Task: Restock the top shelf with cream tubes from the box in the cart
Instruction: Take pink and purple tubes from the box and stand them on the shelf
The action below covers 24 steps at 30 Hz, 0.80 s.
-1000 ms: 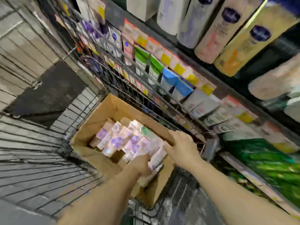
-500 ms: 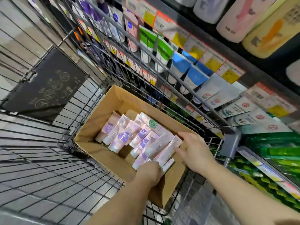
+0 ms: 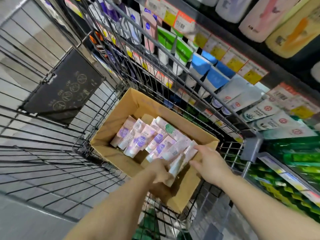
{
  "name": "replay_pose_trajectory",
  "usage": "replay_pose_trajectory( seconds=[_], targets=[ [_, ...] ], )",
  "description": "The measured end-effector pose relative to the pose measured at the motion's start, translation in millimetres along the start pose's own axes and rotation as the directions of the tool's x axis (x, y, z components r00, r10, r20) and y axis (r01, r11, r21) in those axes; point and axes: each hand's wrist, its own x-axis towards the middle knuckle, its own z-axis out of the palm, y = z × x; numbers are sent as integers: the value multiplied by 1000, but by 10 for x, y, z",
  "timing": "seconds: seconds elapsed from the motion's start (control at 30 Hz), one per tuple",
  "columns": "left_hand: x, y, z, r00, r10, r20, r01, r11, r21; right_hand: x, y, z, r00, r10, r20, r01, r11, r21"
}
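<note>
Both hands are down in the box [image 3: 131, 108] in the cart [image 3: 52, 153]. The left hand [image 3: 160, 172] grips a bunch of cream tubes [image 3: 180, 155] at the near end, the right hand [image 3: 210, 163] steadies them, fingers relaxed. Tubes run long-ways away from me, so it's a straight lift up to the shelf on the right.

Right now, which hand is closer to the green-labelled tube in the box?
Right. The right hand is just below the green-labelled tube; the left hand sits lower, gripping nearer tubes.

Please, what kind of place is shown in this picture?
Most likely a shop aisle for skin-care goods: shelves with price tags, a wire cart, and a cardboard box of cream tubes.
</note>
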Motion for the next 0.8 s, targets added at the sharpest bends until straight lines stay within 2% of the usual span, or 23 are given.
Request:
replay_pose_trajectory(
  seconds=[0.1, 0.23, 0.33, 0.37, 0.43, 0.53, 0.63, 0.7, 0.8],
  targets=[
    [-137, 46, -258, 999, -16, -36, 4, 945, -327, -27, -126, -23, 997, -5, 78, -1, 997, 76],
    [-284, 269, -418, 993, 82, -79, -111, 869, -483, -77, -269, 25, 982, 10, 189, -50, 976, 211],
    [-335, 402, -360, 983, 184, -25, -163, 794, -586, -57, -253, 44, 995, 42, 93, -59, 981, 182],
    [-342, 426, -338, 977, 213, 16, -163, 794, -585, -45, -208, 55, 996, 76, 52, -85, 976, 199],
    [-293, 430, -323, 972, 227, 53, -158, 810, -565, -8, -86, 116, 991, 136, 14, -133, 926, 353],
    [-84, 328, -291, 989, 82, -123, -134, 848, -513, 40, 83, 254, 970, 222, 99, -234, 745, 625],
    [164, 137, -234, 949, -38, -313, -48, 964, -261, 63, 166, 304, 958, 250, 139, -267, 607, 748],
    [289, 72, -214, 941, -63, -333, -13, 975, -221, 73, 202, 303, 959, 246, 143, -261, 557, 788],
    [500, 84, -264, 911, -70, -407, -7, 983, -185, 114, 224, 292, 964, 222, 145, -246, 550, 798]
  ],
)
